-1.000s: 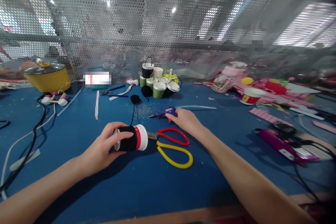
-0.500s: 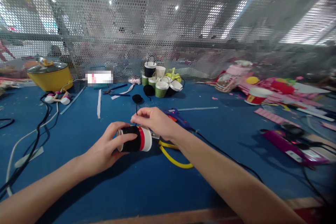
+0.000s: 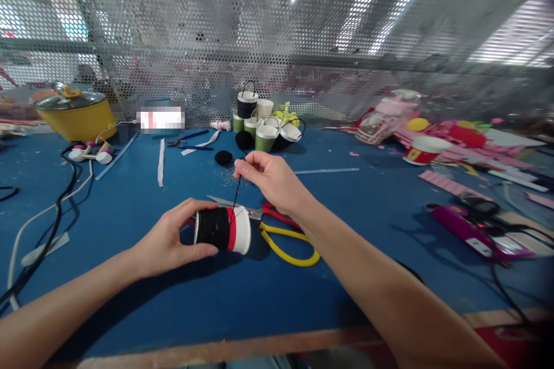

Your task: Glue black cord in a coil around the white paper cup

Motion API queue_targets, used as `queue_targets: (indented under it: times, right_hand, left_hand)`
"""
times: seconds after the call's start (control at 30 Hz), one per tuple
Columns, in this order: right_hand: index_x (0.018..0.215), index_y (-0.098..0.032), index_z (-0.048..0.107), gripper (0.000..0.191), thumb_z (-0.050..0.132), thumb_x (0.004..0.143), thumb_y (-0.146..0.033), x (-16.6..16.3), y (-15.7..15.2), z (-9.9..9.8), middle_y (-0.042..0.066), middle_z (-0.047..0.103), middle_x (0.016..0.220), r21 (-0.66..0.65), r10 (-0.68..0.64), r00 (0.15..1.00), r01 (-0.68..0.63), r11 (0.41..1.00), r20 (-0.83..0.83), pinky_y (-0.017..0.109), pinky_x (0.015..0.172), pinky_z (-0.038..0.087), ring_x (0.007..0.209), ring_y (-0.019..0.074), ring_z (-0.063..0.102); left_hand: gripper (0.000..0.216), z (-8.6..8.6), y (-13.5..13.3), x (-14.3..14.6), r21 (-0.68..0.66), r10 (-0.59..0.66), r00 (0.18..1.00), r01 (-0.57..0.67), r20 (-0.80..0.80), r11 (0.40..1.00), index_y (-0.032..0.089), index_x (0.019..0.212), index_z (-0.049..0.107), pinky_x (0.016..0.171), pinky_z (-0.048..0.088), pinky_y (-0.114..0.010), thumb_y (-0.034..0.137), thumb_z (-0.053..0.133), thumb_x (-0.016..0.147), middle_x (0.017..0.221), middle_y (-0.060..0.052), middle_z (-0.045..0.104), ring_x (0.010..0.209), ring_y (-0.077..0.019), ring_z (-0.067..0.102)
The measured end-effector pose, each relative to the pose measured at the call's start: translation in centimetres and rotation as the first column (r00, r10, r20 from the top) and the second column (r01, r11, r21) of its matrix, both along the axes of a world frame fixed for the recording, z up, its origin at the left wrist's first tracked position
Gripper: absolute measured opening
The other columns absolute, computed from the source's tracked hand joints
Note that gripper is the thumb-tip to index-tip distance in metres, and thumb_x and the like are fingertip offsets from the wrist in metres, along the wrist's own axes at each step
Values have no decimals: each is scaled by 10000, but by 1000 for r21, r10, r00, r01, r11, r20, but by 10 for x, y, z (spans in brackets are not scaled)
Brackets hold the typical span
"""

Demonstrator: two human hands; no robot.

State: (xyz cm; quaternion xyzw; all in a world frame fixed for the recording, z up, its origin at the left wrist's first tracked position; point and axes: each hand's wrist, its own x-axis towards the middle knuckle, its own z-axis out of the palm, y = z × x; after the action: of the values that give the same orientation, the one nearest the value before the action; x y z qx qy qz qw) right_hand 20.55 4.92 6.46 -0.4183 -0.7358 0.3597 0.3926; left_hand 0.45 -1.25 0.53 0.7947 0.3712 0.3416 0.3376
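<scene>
On the blue counter (image 3: 182,317), a yellow pot with a transparent lid (image 3: 75,121) is placed at far left. A paper cup wrapped in black yarn, with a red band and white end (image 3: 214,229), is held on its side by the left hand (image 3: 167,240), which is partly closed, fingers curved over the far side, thumb along the near side. From the cup a thin black strand (image 3: 236,191) is drawn upward, its upper part pinched between the nearly closed fingertips of the right hand (image 3: 273,181). Scissors with red and yellow handles (image 3: 256,214) are partly hidden behind the cup and right forearm. Farther right, a purple power strip (image 3: 465,232) is seen.
</scene>
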Motion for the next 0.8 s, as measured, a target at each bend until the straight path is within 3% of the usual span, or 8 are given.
queue_targets:
  times: [0.27,0.53,0.8]
  right_hand:
    - [610,-151,534,278,504,808,-344,-4,-2,-5,-29,511,569,15,24,992,-26,1000,126,235,540,315,520,78,390]
    - [610,-148,536,268,505,808,-326,-8,-8,-7,-44,459,526,-93,50,969,-28,995,240,229,467,257,473,69,330]
    - [636,-158,516,248,523,803,-342,-8,-9,-10,10,603,668,-261,174,950,-105,960,259,225,556,353,583,96,485]
  left_hand:
    - [493,4,-4,1,128,-102,995,104,-23,986,239,1198,438,866,458,-339,267,649,754,1143,-91,502,1045,-221,514]
    - [460,5,-6,0,303,-98,992,119,-84,946,241,1210,419,930,421,-416,239,607,790,1203,-113,459,1124,-244,461]
    - [431,4,-7,1,436,-103,987,145,-120,888,247,1228,390,901,462,-403,193,547,831,1224,-121,428,1130,-235,461]
